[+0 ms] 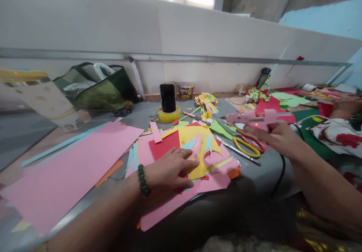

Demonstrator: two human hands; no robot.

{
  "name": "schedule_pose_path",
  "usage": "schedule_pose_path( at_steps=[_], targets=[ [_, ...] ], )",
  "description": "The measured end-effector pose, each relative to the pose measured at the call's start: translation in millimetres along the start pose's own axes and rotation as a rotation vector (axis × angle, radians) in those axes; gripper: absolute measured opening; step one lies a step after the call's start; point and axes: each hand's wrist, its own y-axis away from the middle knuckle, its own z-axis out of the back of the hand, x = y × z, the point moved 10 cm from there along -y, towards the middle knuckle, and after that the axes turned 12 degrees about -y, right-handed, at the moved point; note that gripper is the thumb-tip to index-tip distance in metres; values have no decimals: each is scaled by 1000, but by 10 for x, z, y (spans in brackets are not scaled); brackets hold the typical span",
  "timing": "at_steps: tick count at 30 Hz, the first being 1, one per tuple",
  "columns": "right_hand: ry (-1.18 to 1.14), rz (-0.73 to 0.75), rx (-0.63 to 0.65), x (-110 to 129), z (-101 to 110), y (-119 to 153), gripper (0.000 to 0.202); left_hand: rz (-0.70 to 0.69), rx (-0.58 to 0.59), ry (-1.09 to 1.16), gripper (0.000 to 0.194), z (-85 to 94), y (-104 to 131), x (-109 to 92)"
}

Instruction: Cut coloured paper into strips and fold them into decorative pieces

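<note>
My left hand [172,168], with a green bead bracelet on its wrist, rests with fingers spread on a pile of cut paper. Its fingertips touch a yellow sheet [200,169] that has a pink strip [197,146] and small light blue pieces on it. Red paper [162,146] and pink sheets lie around and beneath. In my right hand [275,135] is a pink glue gun [254,119], held above the table with its nozzle pointing left and a small red light lit. Yellow-handled scissors [246,148] and red-handled ones lie below it.
Large pink sheets [76,169] lie at left, near a tilted cup [42,97] and a green bag [98,89]. A phone [167,98] stands on yellow tape [169,115]. A paper flower [206,99] is behind the pile. Another person's hand [346,106] is at far right.
</note>
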Motion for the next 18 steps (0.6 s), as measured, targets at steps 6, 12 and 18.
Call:
schedule_pose_path(
  at_steps=[6, 12, 18],
  targets=[
    [129, -130, -263, -631, 511, 38, 52, 7, -1, -30, 40, 46, 1, -27],
    [270, -276, -294, -1169, 591, 88, 53, 5, -18, -34, 39, 94, 12, -35],
    [283, -370, -167, -1400, 417, -17, 56, -12, -42, -55, 41, 97, 9, -31]
  ],
)
